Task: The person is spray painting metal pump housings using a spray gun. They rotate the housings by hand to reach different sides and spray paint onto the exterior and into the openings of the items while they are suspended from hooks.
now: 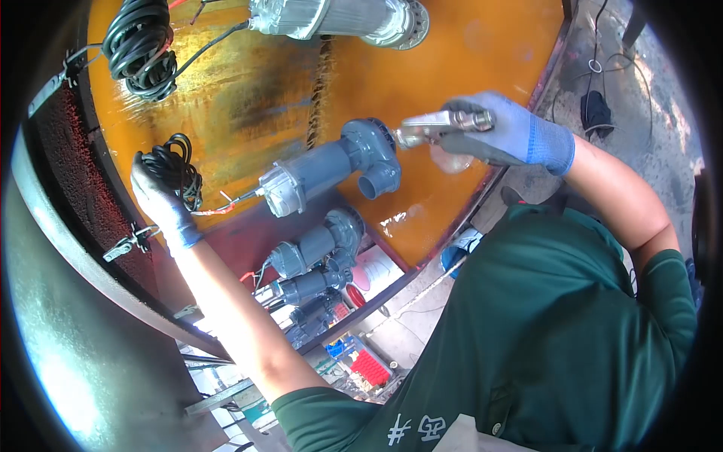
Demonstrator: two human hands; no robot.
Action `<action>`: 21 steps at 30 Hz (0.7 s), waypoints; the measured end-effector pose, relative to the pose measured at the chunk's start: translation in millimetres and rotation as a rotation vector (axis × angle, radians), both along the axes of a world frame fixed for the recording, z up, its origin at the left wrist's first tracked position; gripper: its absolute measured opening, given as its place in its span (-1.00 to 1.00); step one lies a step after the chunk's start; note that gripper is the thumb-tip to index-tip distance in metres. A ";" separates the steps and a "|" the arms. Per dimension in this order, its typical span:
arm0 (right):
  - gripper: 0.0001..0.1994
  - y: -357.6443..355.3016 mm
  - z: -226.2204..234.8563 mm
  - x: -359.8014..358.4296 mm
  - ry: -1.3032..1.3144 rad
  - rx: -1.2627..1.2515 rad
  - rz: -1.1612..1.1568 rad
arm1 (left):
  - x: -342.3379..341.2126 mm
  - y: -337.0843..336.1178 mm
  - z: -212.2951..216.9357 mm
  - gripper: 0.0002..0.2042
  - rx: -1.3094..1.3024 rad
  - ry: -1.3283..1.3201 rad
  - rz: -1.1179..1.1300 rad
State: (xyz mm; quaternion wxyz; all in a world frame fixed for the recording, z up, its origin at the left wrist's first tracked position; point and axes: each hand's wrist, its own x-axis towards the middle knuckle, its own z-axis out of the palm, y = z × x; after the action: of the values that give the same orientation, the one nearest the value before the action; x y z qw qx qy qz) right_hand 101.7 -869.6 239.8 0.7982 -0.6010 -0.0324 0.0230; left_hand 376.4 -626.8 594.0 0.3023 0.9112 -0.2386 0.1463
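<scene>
My right hand [493, 135], in a blue-grey glove, is closed around a silver spray gun [444, 123] with a pale cup partly showing beneath it. The gun's front end points left, close to the round end of a grey pump [320, 169]. This pump has a ribbed, cylindrical motor body and a short open outlet. My left hand [158, 192], gloved too, grips a coil of black cable [177, 169] at the left; its fingers are partly hidden by the loops. Red wires and a thin lead run from beside this hand to the pump's motor end.
A silver motor [339, 16] and a thick black cable coil [139, 49] are at the far side. Several more grey pumps [305, 252] line up nearer me. Orange-stained sheet [444, 60] lies behind. A curved metal rim with clamps [124, 245] borders the left. A red crate [370, 368] sits below.
</scene>
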 end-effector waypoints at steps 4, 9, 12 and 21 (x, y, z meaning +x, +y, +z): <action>-0.68 6.7 2.2 8.8 -0.322 -0.117 -0.188 | -3.3 10.2 -24.2 -0.50 0.024 -0.286 -0.046; -0.70 5.1 18.4 17.0 -0.328 -0.159 -0.055 | -10.8 24.2 -24.2 -0.50 0.033 -0.426 -0.043; -0.67 1.2 28.9 23.3 -0.156 -0.013 -0.121 | -24.3 18.5 -31.7 -0.48 0.039 -0.459 -0.016; -0.61 6.8 29.0 28.6 -0.128 -0.108 -0.116 | -40.1 43.0 -39.0 -0.61 -0.015 -0.610 -0.087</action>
State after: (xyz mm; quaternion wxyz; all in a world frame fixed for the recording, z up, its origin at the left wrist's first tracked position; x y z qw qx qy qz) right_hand 130.4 -862.8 268.8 0.7610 -0.6442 -0.0473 -0.0599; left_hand 336.3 -583.8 554.9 0.2294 0.8119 -0.3563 0.4016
